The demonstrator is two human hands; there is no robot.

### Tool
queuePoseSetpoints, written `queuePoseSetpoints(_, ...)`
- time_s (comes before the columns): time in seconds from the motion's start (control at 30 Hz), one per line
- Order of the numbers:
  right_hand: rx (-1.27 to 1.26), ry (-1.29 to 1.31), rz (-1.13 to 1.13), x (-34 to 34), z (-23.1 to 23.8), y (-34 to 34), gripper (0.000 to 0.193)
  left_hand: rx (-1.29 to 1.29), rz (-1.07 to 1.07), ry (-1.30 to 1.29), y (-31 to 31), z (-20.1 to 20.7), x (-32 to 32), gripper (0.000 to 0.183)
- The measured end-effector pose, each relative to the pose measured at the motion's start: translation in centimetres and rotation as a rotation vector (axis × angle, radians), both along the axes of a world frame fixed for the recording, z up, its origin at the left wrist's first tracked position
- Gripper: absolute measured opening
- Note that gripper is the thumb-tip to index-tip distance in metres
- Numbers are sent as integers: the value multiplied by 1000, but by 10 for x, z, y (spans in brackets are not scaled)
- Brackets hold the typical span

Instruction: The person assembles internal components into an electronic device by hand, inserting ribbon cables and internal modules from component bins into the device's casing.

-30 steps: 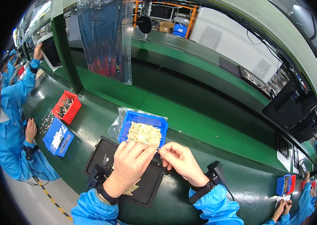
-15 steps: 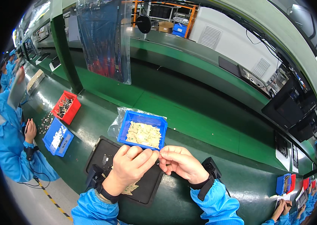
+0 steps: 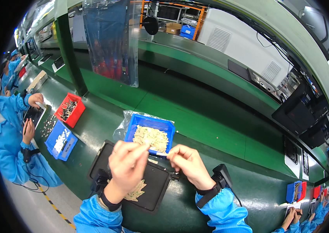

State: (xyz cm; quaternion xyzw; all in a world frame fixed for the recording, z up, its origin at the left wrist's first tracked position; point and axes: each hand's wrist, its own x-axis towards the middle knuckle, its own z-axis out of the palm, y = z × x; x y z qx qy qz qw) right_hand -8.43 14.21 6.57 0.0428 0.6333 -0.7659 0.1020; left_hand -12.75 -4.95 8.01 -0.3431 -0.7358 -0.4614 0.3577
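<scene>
My right hand (image 3: 188,164) is closed in a pinch on a small pale strip (image 3: 161,154), which points left from the fingertips. Just left of it, my left hand (image 3: 127,165) is raised, its fingers smeared by motion, so I cannot make out whether it holds anything. Both hands are at the near edge of a blue bin (image 3: 168,126) filled with pale yellowish strips (image 3: 151,136). Below the hands lies a black tray (image 3: 154,196), with a small pile of similar strips (image 3: 136,192) partly behind my left wrist.
A clear plastic bag (image 3: 122,126) lies beside the bin. To the left stand a red bin (image 3: 78,114) of dark parts and a blue bin (image 3: 68,149) of white pieces, near a co-worker's hand (image 3: 28,132). A plastic sheet (image 3: 110,46) hangs ahead.
My left hand has drawn away from my right fingertips, leftward and up, exposing the pale strip. The co-worker at left has lowered a flat panel onto the bench.
</scene>
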Motion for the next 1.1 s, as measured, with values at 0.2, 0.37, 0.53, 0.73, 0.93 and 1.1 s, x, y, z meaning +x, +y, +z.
queuePoseSetpoints(0.2, 995, 312, -373, -9, -7, 3, 15, -151, -8, -148, -8, 3, 5, 24)
queuePoseSetpoints(0.37, 528, 193, -195, 41, -3, 14, 14, -265, -282, -643, -11, 8, 32, 14)
queuePoseSetpoints(0.53, 479, 163, -49, 90, -18, 12, 19, -435, -613, -861, -6, -14, 44, 21)
queuePoseSetpoints(0.73, 579, 94, -50, 98, -33, 3, 22, -519, -606, -938, -2, -23, 46, 23)
queuePoseSetpoints(0.93, 461, 82, -107, 93, -38, -6, 21, -530, -657, -921, -1, -27, 46, 21)
queuePoseSetpoints(1.1, 498, 225, -84, 94, -37, -6, 10, -576, -671, -827, -2, -34, 43, 19)
